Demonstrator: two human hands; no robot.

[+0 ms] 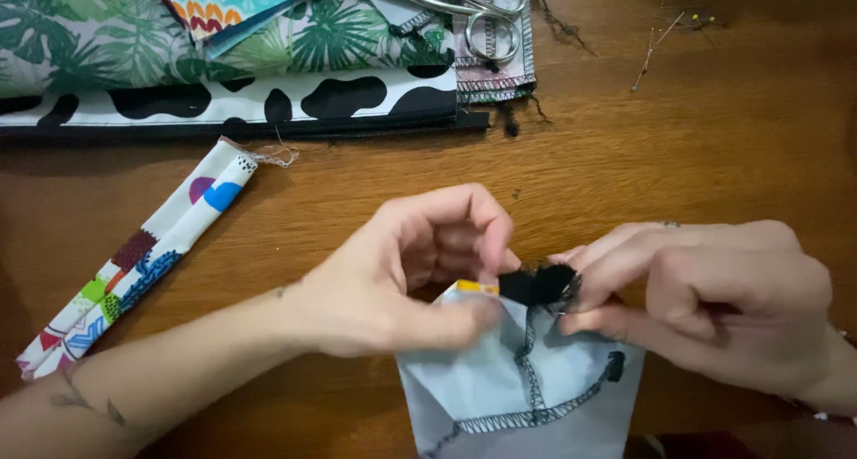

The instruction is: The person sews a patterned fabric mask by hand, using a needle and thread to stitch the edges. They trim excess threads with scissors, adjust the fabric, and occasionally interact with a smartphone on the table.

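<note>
I'm over a brown wooden table, with a stack of leaf-print and cow-spot fabrics along the top of the frame, scissors on them at top centre, pins at upper right and a folded colourful strip at left. At lower centre my left hand pinches the top edge of a pale grey fabric piece with black overlock stitching, thumb and fingers pressed together. My right hand has its fingertips clamped on the small black tab at that same edge.

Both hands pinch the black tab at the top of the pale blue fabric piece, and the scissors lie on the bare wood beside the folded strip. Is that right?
Not quite. In the head view the scissors lie on the stacked fabrics at the top, not on bare wood. The rest holds: left hand and right hand pinch the black tab on the pale blue fabric piece.
</note>
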